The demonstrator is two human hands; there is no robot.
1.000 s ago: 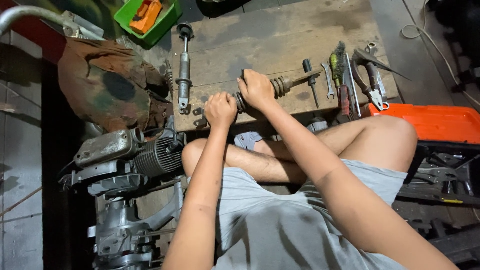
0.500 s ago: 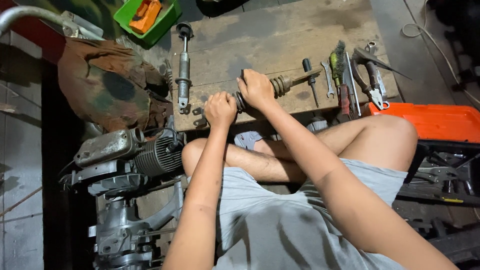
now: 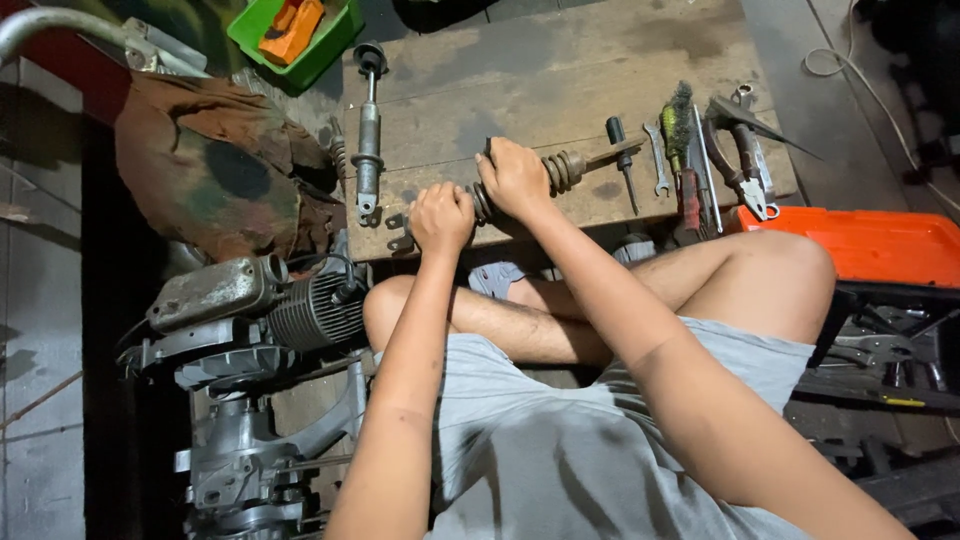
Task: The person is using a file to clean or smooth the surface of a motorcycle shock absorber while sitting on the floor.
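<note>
Two bare hands grip one long coil-sprung metal shock absorber (image 3: pixel 560 172), lying crosswise on worn wooden surface (image 3: pixel 560 60). Left hand (image 3: pixel 442 218): forearm extended straight ahead, fingers curled tight round near-left end. Right hand (image 3: pixel 513 178): arm reaching diagonally across raised knee, fingers wrapped over spring coils, knuckles upward. Second grey shock absorber (image 3: pixel 368 130) lies just left; spanners and pliers (image 3: pixel 740 150) lie right.
</note>
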